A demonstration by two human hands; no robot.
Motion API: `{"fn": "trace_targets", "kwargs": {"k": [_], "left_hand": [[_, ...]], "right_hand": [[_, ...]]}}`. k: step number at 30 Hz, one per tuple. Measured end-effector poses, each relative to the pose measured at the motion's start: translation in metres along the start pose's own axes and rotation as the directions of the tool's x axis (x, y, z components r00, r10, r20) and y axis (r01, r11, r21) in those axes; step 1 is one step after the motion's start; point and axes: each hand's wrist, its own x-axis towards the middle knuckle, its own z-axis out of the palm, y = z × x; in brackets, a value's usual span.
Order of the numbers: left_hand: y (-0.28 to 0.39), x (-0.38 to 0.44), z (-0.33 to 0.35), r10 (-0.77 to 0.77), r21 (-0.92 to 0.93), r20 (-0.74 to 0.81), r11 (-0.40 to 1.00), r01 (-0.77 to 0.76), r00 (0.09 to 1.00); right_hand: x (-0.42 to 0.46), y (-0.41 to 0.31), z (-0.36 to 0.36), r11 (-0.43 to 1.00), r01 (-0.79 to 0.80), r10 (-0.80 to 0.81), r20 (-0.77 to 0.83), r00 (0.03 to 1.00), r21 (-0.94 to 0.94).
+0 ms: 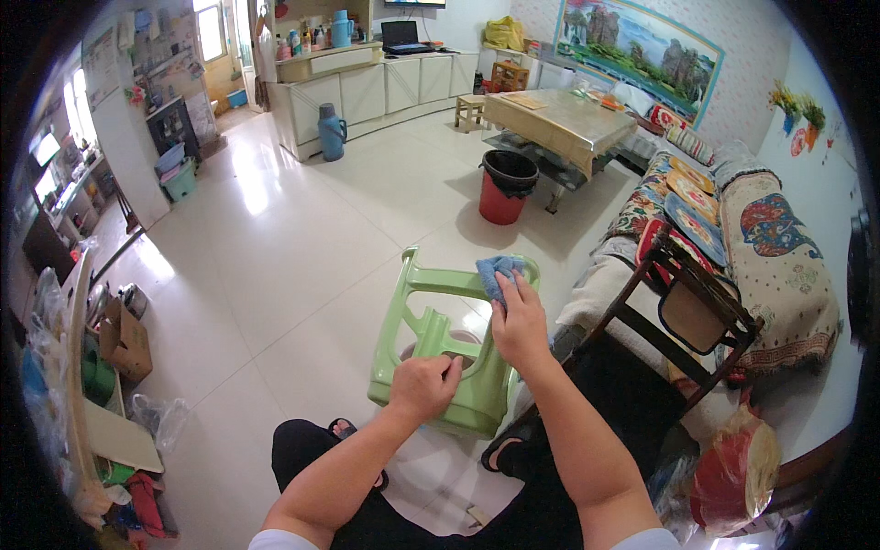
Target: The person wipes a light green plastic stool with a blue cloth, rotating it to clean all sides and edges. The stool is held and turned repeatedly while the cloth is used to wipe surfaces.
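Observation:
A green plastic stool (430,280) is held tilted in front of me, above the tiled floor between my feet. My left hand (427,386) is closed around a part of its near side, by an opening in the plastic. My right hand (517,320) presses a blue cloth (496,275) against the stool's far right corner, its fingers spread over the cloth. The underside of my left hand's grip is hidden.
A red bin (504,199) with a black liner stands beyond the stool, near a covered table (570,120). A dark wooden chair (636,323) is close on my right, before a sofa (777,275). On the left lie a cardboard box (125,340) and plastic bags (161,419).

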Motion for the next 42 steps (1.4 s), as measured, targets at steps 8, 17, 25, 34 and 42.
{"fn": "trace_targets", "kwargs": {"k": [8,17,25,34,42], "left_hand": [[0.016,-0.007,-0.002,0.099,-0.021,0.057,0.995,-0.098,0.993],[0.026,-0.020,0.007,0.125,-0.057,0.099,0.991,-0.120,0.987],[0.009,-0.011,0.005,0.074,0.024,0.043,0.997,-0.075,0.996],[0.000,0.002,-0.013,-0.182,0.000,0.018,0.983,0.182,0.983],[-0.035,0.010,-0.003,-0.425,-0.047,-0.148,0.905,0.423,0.893]], "right_hand": [[0.016,0.038,-0.002,0.974,-0.182,0.167,-0.116,0.979,-0.133],[0.018,0.079,-0.012,0.928,-0.343,0.315,-0.183,0.931,-0.144],[0.005,0.047,0.008,0.981,-0.150,0.132,-0.143,0.981,-0.122],[-0.013,-0.021,0.012,1.000,0.002,0.000,0.074,0.997,-0.030],[-0.041,-0.087,-0.002,0.969,0.244,-0.229,0.239,0.943,-0.031]]}}
